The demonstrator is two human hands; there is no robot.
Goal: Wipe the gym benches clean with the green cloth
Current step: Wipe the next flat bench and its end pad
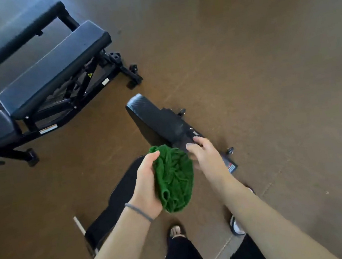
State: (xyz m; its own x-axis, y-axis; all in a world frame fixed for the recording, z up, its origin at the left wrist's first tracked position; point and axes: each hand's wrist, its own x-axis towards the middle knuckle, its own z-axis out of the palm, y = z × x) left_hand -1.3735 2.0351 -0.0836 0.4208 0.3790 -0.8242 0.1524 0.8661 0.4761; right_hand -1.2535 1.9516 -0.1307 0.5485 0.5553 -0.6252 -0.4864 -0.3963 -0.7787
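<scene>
No wiping shows yet: the left hand (146, 184) clutches the bunched green cloth (174, 180) above the near bench (117, 193), the loose-fingered right hand (204, 155) just beside it holding nothing, and the other benches (53, 66) lie well beyond

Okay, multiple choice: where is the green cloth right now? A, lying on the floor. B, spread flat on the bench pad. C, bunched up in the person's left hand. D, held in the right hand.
C: the green cloth is bunched in the left hand, while the right hand reaches beside it with nothing in its fingers.
</scene>
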